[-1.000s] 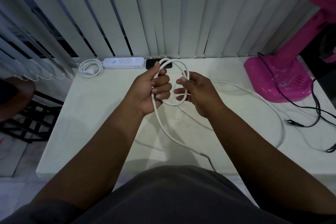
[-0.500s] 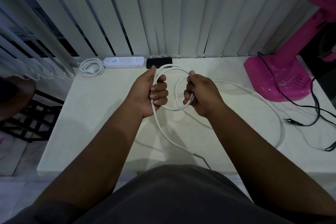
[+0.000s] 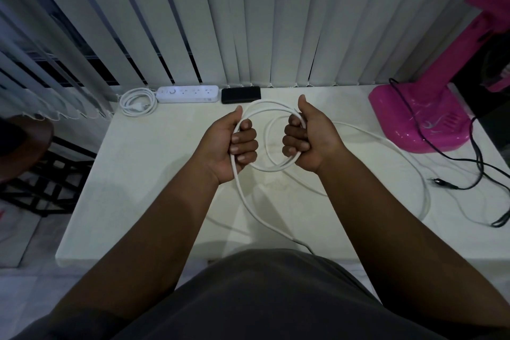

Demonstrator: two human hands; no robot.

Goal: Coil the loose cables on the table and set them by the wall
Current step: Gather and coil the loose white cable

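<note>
Both grips are pressed together into fists on the same thick white rubber-sheathed cable (image 3: 271, 170): the left hand (image 3: 231, 146) wraps one side of a round loop and the right hand (image 3: 309, 143) wraps the opposite side, thumbs up, holding the loop open above the pale cream tabletop (image 3: 143, 163). At least two turns seem gathered, though exactly how many pass through each fist cannot be told. From the left fist a free length drops toward the near edge and thins there, while another run sweeps out to the right across the tabletop in a wide arc. Along the far edge, under the white vertical blinds (image 3: 248, 22), sit a small coiled white cord (image 3: 138, 101), a white power strip (image 3: 187, 94) and a flat black box (image 3: 241, 95), with room beside them for this coil. To the right stands the glossy pink fan base (image 3: 419, 121) with a thin black cord (image 3: 474, 157) trailing over the tabletop. The likely trouble is the long right-hand run snagging that black cord or dragging it along as more turns are drawn in; twist built up in the stiff sheath could also spring the turns apart if either fist slackens.
</note>
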